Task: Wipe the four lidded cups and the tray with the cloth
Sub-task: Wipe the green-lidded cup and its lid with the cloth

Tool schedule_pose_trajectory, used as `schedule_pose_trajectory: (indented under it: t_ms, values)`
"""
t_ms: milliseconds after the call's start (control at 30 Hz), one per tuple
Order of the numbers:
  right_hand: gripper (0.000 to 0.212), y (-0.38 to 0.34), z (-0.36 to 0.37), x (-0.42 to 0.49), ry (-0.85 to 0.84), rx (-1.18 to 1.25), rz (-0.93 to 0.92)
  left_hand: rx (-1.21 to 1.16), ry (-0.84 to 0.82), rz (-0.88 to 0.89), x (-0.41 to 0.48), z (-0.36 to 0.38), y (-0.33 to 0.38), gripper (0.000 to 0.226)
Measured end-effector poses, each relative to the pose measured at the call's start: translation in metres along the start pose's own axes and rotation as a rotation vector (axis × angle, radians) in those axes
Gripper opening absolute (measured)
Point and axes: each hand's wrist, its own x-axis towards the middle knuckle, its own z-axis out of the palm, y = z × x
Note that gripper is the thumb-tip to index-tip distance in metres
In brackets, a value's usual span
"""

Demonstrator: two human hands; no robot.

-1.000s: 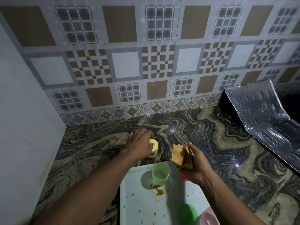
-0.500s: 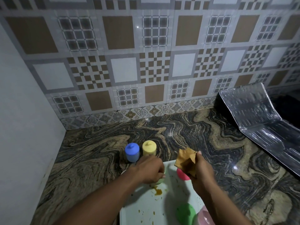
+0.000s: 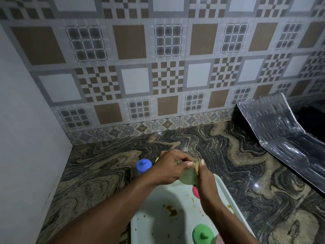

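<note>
Nearest the viewer, below the hands, a smooth white rectangular tray carries brown smears and crumbs, with a green domed lid by the right forearm. Just under the right wrist a red lid peeks out. Above the tray, the left hand curls closed around a pale green translucent cup. The right hand grips closed against the cup, a tan cloth edge just showing at its fingertips. Left of the left hand stands a blue lidded cup on swirled, glossy stone countertop. Far right lies creased silver foil.
</note>
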Motion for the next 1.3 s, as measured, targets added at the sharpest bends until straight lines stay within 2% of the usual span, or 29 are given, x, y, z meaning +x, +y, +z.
schedule_pose_trajectory:
  t_ms: [67, 100, 167, 267, 400, 500, 567, 633, 733, 833, 900, 967, 1067, 1133, 1200, 1233, 1300]
  values:
    - [0.048, -0.015, -0.006, 0.004, -0.083, 0.311, 0.371, -0.171, -0.069, -0.033, 0.0, -0.003, 0.004, 0.013]
    - [0.048, -0.02, -0.009, 0.003, -0.137, 0.388, 0.484, -0.227, -0.089, -0.049, 0.001, -0.004, 0.006, 0.013]
    - [0.048, -0.023, -0.012, 0.002, -0.183, 0.429, 0.548, -0.281, -0.13, -0.086, 0.003, -0.007, 0.006, 0.013]
    - [0.05, -0.022, -0.011, 0.002, -0.161, 0.41, 0.518, -0.252, -0.184, -0.123, 0.005, -0.011, 0.011, 0.013]
    - [0.046, -0.025, -0.006, 0.007, -0.088, 0.307, 0.397, -0.135, -0.149, -0.084, 0.013, -0.008, 0.014, 0.023]
    - [0.05, -0.032, -0.01, 0.004, -0.19, 0.441, 0.502, -0.236, -0.18, -0.074, 0.015, -0.012, 0.008, 0.01]
    - [0.048, -0.035, -0.014, -0.001, -0.301, 0.522, 0.599, -0.364, -0.221, -0.106, 0.011, -0.017, 0.004, 0.011]
    - [0.048, -0.035, -0.012, -0.003, -0.309, 0.523, 0.6, -0.454, -0.245, -0.167, 0.01, -0.02, 0.002, 0.015]
    - [0.05, -0.033, -0.004, 0.003, -0.156, 0.391, 0.408, -0.482, -0.229, -0.19, 0.011, -0.022, 0.01, 0.017]
    - [0.048, -0.035, 0.003, 0.007, -0.058, 0.23, 0.229, -0.357, -0.151, -0.144, 0.015, -0.023, 0.009, 0.015]
    - [0.048, -0.036, 0.0, 0.007, -0.145, 0.329, 0.384, -0.35, -0.15, -0.138, 0.016, -0.024, 0.004, 0.015]
    - [0.046, -0.038, -0.004, 0.001, -0.269, 0.407, 0.559, -0.441, -0.155, -0.166, 0.013, -0.025, -0.002, 0.018]
    - [0.048, -0.034, -0.003, 0.004, -0.213, 0.374, 0.511, -0.443, -0.147, -0.208, 0.01, -0.024, -0.002, 0.022]
    - [0.049, -0.036, 0.001, 0.007, -0.091, 0.286, 0.365, -0.371, -0.156, -0.193, 0.012, -0.022, 0.002, 0.021]
    - [0.049, -0.039, 0.005, 0.006, -0.039, 0.218, 0.255, -0.315, -0.167, -0.154, 0.014, -0.022, 0.004, 0.012]
    - [0.049, -0.041, 0.006, 0.004, -0.049, 0.241, 0.278, -0.321, -0.172, -0.139, 0.015, -0.023, 0.004, 0.009]
    - [0.045, -0.045, 0.004, 0.0, -0.172, 0.392, 0.482, -0.393, -0.184, -0.13, 0.014, -0.023, 0.0, 0.011]
